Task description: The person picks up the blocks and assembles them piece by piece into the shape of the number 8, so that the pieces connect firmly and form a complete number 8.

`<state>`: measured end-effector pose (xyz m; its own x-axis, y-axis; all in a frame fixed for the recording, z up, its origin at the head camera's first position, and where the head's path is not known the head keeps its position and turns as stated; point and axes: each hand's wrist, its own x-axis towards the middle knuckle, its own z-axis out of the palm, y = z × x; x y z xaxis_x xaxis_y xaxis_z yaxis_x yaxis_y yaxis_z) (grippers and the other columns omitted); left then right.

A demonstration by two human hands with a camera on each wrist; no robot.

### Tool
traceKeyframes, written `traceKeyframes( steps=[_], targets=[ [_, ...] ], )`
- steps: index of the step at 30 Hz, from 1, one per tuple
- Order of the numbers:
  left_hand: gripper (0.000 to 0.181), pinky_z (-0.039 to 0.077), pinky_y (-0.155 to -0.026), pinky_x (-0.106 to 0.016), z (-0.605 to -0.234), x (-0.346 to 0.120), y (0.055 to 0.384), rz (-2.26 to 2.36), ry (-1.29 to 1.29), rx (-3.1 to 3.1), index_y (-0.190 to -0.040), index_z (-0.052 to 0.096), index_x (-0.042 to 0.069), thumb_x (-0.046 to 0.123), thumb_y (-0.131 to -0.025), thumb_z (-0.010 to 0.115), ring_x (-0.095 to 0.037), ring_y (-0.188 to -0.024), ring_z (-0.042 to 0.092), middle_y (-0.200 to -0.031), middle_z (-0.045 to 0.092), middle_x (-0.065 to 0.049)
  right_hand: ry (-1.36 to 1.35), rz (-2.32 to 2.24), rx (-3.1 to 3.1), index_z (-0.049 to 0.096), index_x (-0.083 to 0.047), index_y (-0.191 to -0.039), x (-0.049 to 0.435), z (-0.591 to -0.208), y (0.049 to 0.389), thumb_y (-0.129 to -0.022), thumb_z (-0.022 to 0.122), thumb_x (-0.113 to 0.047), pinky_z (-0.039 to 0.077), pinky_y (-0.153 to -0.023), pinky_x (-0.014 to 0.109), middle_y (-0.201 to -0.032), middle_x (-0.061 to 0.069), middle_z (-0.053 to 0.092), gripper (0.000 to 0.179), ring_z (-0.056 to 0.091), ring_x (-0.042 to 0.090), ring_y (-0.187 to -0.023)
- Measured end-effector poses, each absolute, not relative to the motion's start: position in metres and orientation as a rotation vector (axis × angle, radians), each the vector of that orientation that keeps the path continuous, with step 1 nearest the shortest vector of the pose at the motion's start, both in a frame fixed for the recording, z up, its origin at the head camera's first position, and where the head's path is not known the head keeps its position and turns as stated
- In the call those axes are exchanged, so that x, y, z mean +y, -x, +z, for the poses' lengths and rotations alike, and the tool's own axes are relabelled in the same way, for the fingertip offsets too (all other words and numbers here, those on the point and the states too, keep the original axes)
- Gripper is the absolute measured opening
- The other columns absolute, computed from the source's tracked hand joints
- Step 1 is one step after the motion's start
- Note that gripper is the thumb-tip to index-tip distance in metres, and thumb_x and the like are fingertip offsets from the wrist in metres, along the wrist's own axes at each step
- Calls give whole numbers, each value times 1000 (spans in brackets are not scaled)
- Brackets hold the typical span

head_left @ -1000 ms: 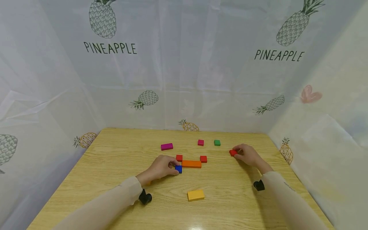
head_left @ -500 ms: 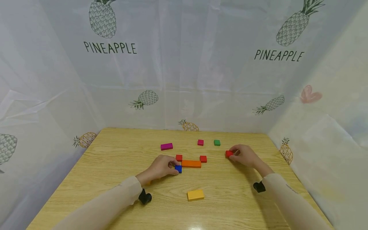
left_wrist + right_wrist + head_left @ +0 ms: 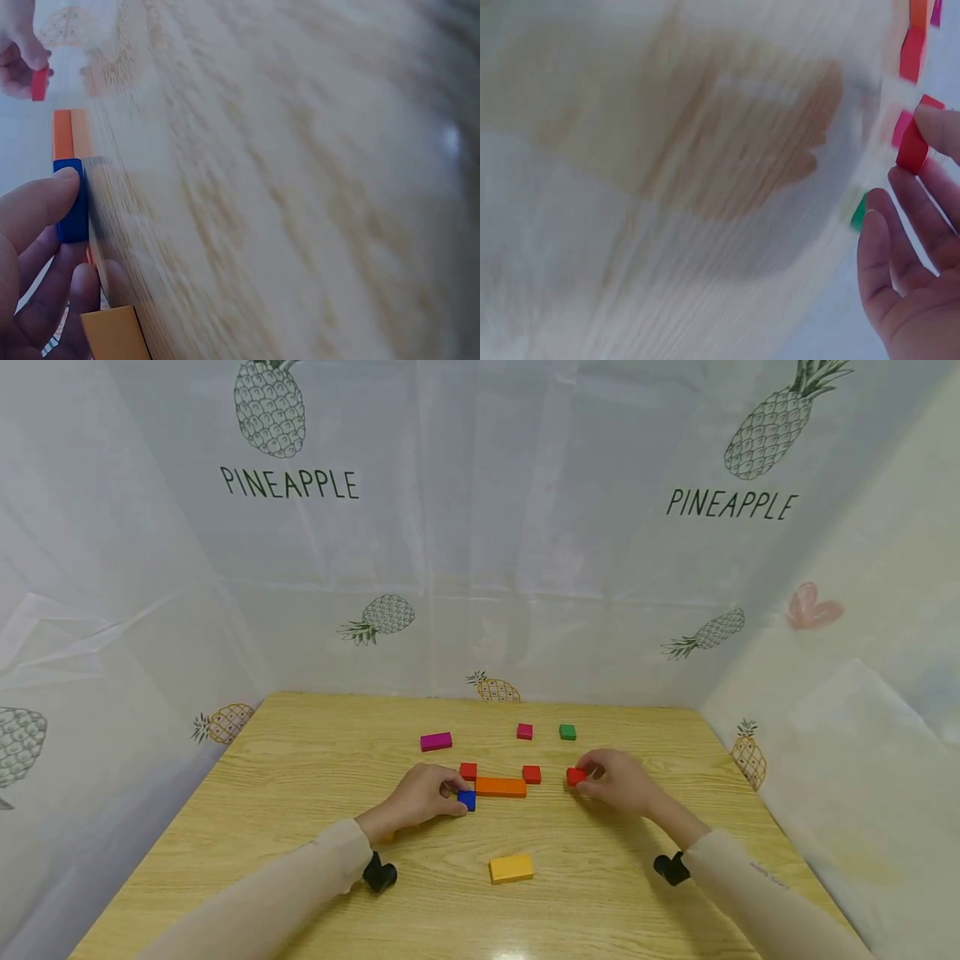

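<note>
My left hand [image 3: 422, 797] pinches a small blue block [image 3: 467, 801] between thumb and fingers, at the left end of a long orange block [image 3: 501, 787]. In the left wrist view the blue block [image 3: 73, 210] stands right by that orange bar [image 3: 64, 135]. My right hand [image 3: 618, 783] pinches a red block [image 3: 576, 777], a short way right of the orange block. The right wrist view shows the thumb and a finger on this red block [image 3: 913, 148], other fingers spread. Two more red blocks, a left one [image 3: 468, 771] and a right one [image 3: 532, 774], sit behind the orange block's ends.
Behind lie a purple block [image 3: 436, 742], a pink block [image 3: 525, 732] and a green block [image 3: 567, 732]. A yellow block [image 3: 512, 868] lies nearer the front. Partly hidden beneath my left wrist is an orange-yellow block [image 3: 116, 334]. White pineapple-printed sheets [image 3: 480, 527] surround the wooden table [image 3: 585, 893].
My right hand has moved left and nearer with the red block, toward the orange block. My left hand stays in place on the blue block.
</note>
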<state>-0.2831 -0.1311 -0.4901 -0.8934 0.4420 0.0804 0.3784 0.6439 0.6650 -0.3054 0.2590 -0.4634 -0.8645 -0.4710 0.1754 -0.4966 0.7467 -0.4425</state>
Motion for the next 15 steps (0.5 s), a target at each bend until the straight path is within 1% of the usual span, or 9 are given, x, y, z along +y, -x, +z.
traceKeyframes(
  steps=[5,15],
  targets=[
    [23,51,-76,-30,-491,-131,284,1085,-691,2767,-109,83,19,26,-88,90,-11,-82,60,-97,75,10,-832,802,-2872,75,-8,-107,243,-464,290,-91,85,-17,56,-74,29,-100,0,73,20,66,12,-86],
    [25,52,-78,-32,-490,-132,283,1060,-692,2779,-111,82,19,25,-88,89,-9,-83,60,-97,74,9,-897,836,-2874,75,-8,-107,218,-467,269,-92,84,-16,56,-74,28,-100,0,73,19,66,14,-84]
  ],
)
